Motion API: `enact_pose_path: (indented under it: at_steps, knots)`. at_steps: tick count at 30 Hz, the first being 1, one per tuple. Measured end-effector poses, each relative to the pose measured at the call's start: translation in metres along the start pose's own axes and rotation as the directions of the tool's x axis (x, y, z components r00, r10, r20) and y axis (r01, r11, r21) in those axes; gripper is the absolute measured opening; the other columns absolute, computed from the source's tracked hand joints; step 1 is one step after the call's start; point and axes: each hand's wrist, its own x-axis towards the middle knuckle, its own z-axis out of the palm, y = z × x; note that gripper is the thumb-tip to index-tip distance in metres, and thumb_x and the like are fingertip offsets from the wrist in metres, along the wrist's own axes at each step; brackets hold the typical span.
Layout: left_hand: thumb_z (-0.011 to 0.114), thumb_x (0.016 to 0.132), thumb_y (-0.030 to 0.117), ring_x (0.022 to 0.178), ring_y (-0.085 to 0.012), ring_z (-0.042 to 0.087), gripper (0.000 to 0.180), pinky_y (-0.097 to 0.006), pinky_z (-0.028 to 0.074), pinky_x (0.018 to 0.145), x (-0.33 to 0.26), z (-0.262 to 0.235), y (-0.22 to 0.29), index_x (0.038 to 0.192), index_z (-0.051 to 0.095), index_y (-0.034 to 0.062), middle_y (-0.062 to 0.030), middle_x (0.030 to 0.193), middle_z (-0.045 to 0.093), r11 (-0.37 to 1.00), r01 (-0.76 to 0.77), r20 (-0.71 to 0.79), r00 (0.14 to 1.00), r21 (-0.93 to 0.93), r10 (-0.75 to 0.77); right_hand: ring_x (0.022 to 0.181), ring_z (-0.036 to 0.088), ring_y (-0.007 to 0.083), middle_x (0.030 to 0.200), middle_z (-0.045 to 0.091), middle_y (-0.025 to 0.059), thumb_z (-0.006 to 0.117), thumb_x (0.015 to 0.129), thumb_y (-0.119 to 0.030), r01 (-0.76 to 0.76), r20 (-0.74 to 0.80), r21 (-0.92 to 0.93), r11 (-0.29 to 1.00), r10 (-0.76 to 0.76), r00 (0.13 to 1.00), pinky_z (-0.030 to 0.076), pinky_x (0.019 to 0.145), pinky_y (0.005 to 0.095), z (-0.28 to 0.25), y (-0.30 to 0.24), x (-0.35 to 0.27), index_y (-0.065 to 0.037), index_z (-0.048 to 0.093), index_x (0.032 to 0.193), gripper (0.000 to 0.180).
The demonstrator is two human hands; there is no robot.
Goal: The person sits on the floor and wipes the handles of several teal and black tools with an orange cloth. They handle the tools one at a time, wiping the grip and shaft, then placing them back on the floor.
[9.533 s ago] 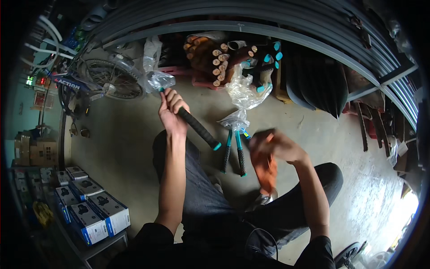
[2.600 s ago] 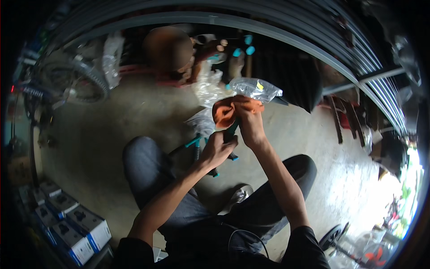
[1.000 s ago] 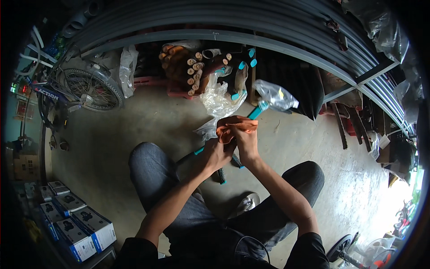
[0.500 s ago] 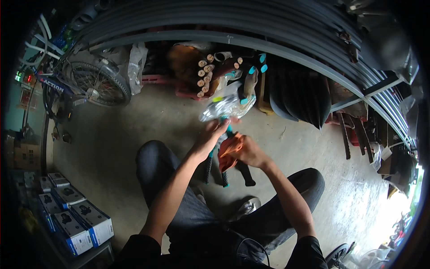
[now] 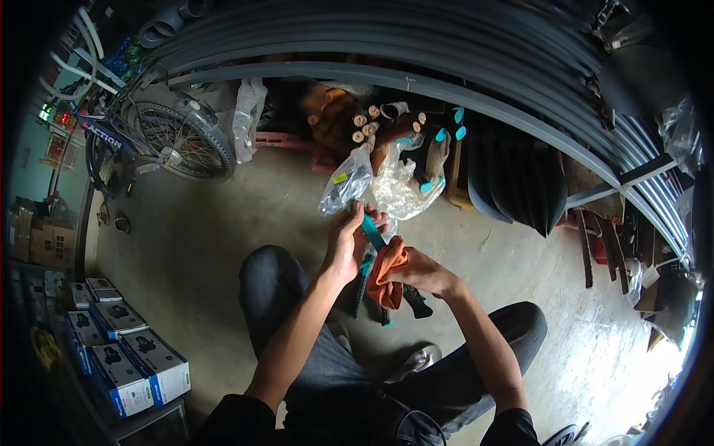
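Note:
My left hand [image 5: 343, 241] is closed around the upper shaft of a teal-handled tool [image 5: 373, 233]. Clear plastic with a yellow label [image 5: 341, 179] covers what lies at its far end, so I cannot make out the tool's kind. In my right hand [image 5: 425, 272] is a crumpled orange cloth [image 5: 388, 276], bunched around the lower part of the handle. Beneath the hands, several black grips with teal trim [image 5: 358, 297] point toward me, with a plain black handle end [image 5: 418, 303] beside them. A pale clear plastic bag [image 5: 398, 186] lies just beyond my hands.
Wooden handle ends [image 5: 360, 120] and dark shovel blades [image 5: 517, 186] sit under a rack of long metal tubes [image 5: 416, 63]. A bicycle [image 5: 175, 141] stands at the far left. Boxes [image 5: 156, 364] are stacked at the near left. My bent knees [image 5: 271, 279] flank the work.
My view has shifted a little. The plastic-covered end has swung left, apart from the pale bag, and more teal shaft shows between my hands. The cloth stays in my right hand.

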Motion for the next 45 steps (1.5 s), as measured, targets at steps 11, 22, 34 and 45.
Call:
enact_pose_path:
  at_steps: [11, 22, 34, 45]
  knots:
    - [0.056, 0.097, 0.035, 0.084, -0.0231, 0.068, 0.029, -0.036, 0.057, 0.080, -0.005, 0.000, 0.010, 0.095, 0.053, 0.0067, -0.0045, 0.085, 0.059, 0.997, -0.058, -0.045, 0.997, 0.058, 0.060, 0.080, 0.062, 0.0104, 0.085, 0.066, 0.0021, 0.063, 0.086, -0.012, -0.132, 0.030, -0.010, 0.991, 0.133, 0.991, 0.051, 0.072, 0.0266, -0.005, -0.009, -0.010, -0.003, 0.063, 0.100, 0.017]
    - [0.053, 0.099, 0.036, 0.095, -0.0213, 0.065, 0.028, -0.037, 0.053, 0.091, 0.007, -0.023, 0.029, 0.101, 0.053, 0.0078, -0.0032, 0.092, 0.058, 0.986, -0.164, -0.087, 0.983, 0.014, 0.164, 0.095, 0.063, 0.0177, 0.109, 0.066, 0.0122, 0.072, 0.088, -0.021, -0.180, -0.006, -0.287, 0.941, 0.187, 0.982, 0.051, 0.085, 0.0323, -0.045, -0.016, -0.044, 0.000, 0.053, 0.128, 0.050]
    - [0.055, 0.097, 0.038, 0.073, -0.0192, 0.060, 0.031, -0.035, 0.052, 0.072, -0.001, -0.004, 0.005, 0.098, 0.052, 0.0076, -0.0023, 0.080, 0.052, 0.995, -0.097, 0.023, 0.995, 0.016, 0.096, 0.086, 0.065, 0.0168, 0.099, 0.063, 0.0102, 0.052, 0.098, -0.044, -0.158, -0.155, 0.092, 0.983, 0.171, 0.973, 0.054, 0.077, 0.0312, -0.030, 0.022, -0.002, 0.002, 0.053, 0.123, 0.053]
    - [0.051, 0.099, 0.039, 0.083, -0.0166, 0.052, 0.029, -0.031, 0.044, 0.079, 0.007, -0.038, 0.036, 0.101, 0.051, 0.0094, -0.0016, 0.086, 0.049, 0.968, -0.192, -0.194, 0.968, -0.160, 0.159, 0.097, 0.064, 0.0412, 0.113, 0.063, 0.0260, 0.071, 0.072, -0.050, -0.540, -0.471, -0.690, 0.481, 0.267, 0.840, 0.051, 0.085, 0.0460, -0.063, 0.196, 0.004, -0.012, 0.048, 0.137, 0.078]
